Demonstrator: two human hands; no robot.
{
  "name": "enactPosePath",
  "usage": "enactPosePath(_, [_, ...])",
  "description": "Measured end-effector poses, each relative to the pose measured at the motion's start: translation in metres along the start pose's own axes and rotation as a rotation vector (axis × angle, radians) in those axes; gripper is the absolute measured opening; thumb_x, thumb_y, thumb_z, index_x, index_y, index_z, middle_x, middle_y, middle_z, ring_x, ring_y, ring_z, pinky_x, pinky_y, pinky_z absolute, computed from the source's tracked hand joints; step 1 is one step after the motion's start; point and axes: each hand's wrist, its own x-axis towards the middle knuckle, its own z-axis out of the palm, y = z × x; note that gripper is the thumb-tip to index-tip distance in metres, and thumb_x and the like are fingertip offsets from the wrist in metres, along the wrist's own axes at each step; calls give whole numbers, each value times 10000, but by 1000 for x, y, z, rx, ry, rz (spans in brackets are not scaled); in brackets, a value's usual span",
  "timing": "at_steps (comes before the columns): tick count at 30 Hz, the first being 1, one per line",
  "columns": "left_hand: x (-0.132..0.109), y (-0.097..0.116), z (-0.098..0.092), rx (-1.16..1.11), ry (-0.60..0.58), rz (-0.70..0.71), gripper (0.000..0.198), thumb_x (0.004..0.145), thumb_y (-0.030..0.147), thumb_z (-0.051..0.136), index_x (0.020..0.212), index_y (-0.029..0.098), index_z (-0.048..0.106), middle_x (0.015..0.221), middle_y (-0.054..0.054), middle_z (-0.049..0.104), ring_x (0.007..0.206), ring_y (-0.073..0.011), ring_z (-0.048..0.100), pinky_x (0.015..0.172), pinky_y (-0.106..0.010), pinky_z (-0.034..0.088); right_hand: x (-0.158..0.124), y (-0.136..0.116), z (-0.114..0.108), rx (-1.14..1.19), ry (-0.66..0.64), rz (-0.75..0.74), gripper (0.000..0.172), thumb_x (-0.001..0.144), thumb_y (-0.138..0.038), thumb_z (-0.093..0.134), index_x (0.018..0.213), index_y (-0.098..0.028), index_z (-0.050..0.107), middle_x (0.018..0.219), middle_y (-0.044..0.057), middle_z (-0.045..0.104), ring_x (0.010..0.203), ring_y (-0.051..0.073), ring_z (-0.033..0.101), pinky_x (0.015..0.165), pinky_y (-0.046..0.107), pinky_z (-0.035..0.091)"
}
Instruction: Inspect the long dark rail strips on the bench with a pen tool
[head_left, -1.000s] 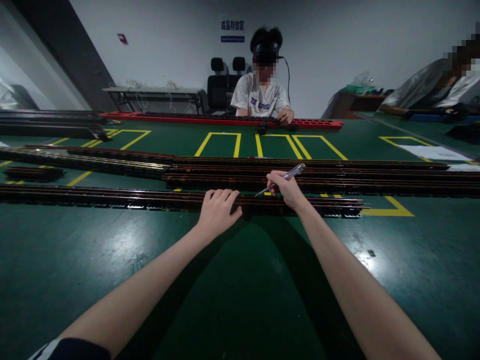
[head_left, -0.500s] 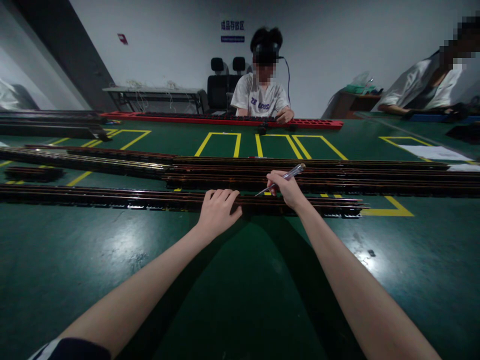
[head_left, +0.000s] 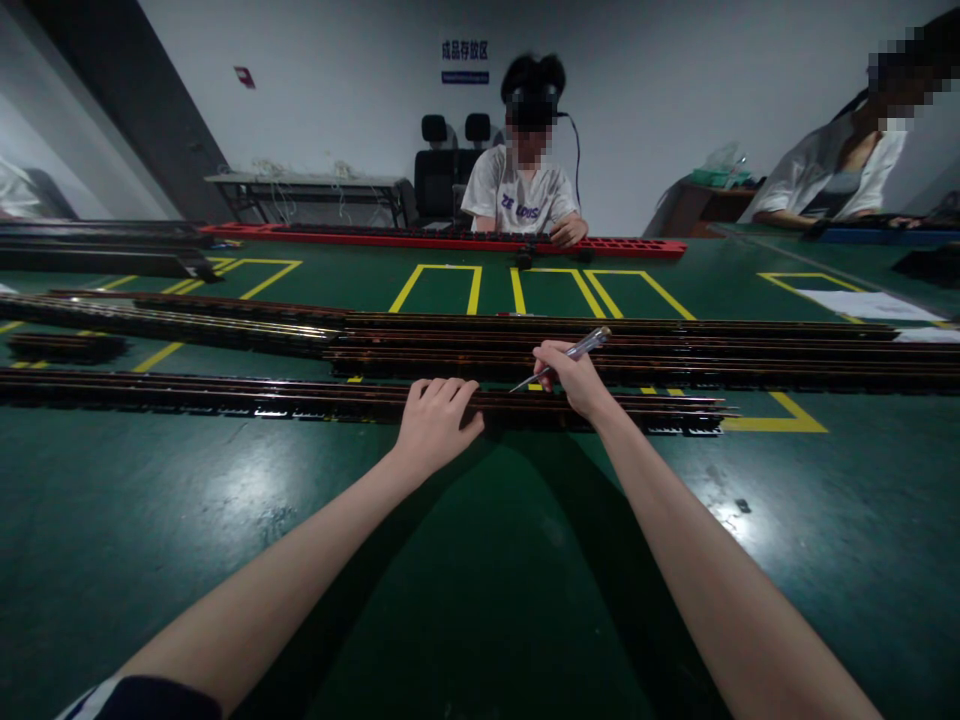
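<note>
A long bundle of thin dark strips (head_left: 187, 392) lies across the green table in front of me. My left hand (head_left: 439, 425) is curled over its near edge, fingers on top and thumb at the front side. Between thumb and fingers my right hand (head_left: 568, 372) grips a slim screwdriver (head_left: 589, 345) with a clear-looking handle. Its thin shaft slants down to the left, and the tip is at the strips, just right of my left hand. Whether the tip touches them I cannot tell.
Behind the front bundle lie more stacked dark strips (head_left: 750, 360) and a slanting pile (head_left: 187, 320) at left. Yellow tape marks the green table (head_left: 480, 560). Farther off is a red rail (head_left: 630, 248), with a person (head_left: 517, 190) seated behind it. Another person (head_left: 802, 180) works at right.
Both my hands and the screwdriver stay in place. At the far right, the other person has shifted a little left and their hands have moved.
</note>
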Motion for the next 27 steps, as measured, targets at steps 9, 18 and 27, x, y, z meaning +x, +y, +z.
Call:
enactPosePath(9, [1,0,-1,1,-2,1,329,877,316,482,1123,153,629,1111,-113,690,1020,-278,620,910,-458,426,0,-2,1,12,9,8,308,728,-352,606,481,-182,533,438,-27,457,408,78,414,400,211,328])
enactPosePath(18, [0,0,0,-7,-6,-1,340,880,325,479,1134,151,622,1120,-117,686,1024,-275,616,926,-464,418,0,-4,2,13,26,15,338,698,-408,633,466,-186,529,433,-26,458,402,81,415,401,219,331])
enactPosePath(27, [1,0,0,-9,-2,3,343,884,323,470,1133,144,623,1116,-119,685,1026,-278,614,921,-462,418,0,-2,1,30,14,9,317,719,-362,625,476,-181,531,442,-30,458,403,78,420,404,218,331])
